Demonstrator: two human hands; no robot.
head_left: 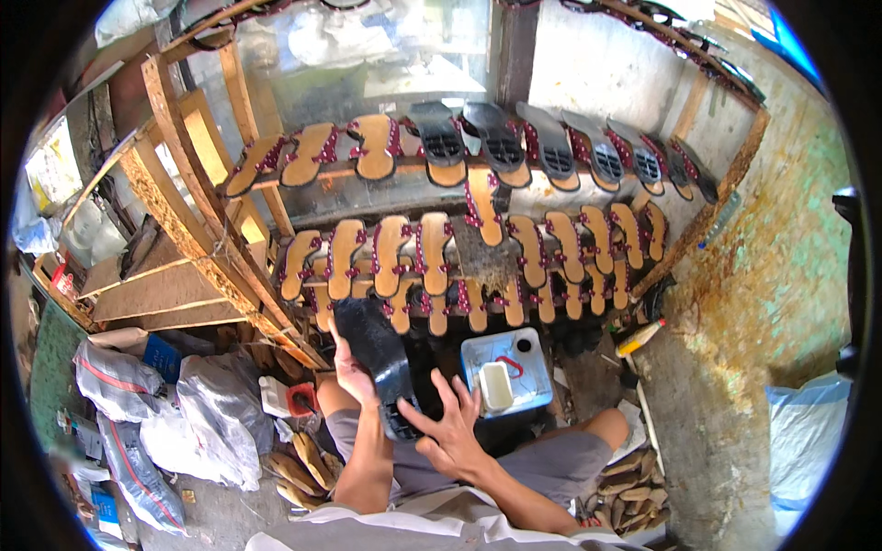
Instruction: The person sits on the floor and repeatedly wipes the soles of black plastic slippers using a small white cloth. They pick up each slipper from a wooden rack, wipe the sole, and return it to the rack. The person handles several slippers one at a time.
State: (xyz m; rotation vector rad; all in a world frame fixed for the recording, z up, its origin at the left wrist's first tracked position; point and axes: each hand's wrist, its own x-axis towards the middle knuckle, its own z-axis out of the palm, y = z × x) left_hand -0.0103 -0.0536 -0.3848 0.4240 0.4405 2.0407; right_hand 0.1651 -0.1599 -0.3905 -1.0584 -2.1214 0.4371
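Note:
A black shoe sole (371, 338) is held tilted over my lap. My left hand (355, 378) grips it along its left edge, with the thumb side toward the far end and the other fingers hidden beneath. My right hand (448, 428) has its fingers spread over the near end of the sole. One fingertip touches, or nearly touches, the dark grooved patch there. Just right of the sole stands a light blue box (540, 390) bearing a cream rectangular tub (496, 386), a red loop-shaped piece (512, 367) and a small round black thing (525, 345).
Ahead, wooden racks hold rows of tan sandals (392, 253) with dark red straps; several on top carry black soles (501, 138). Grey sacks (220, 404) and wooden shoe lasts (303, 464) lie to the left. More lasts (634, 487) and a yellow bottle (640, 339) are at the right.

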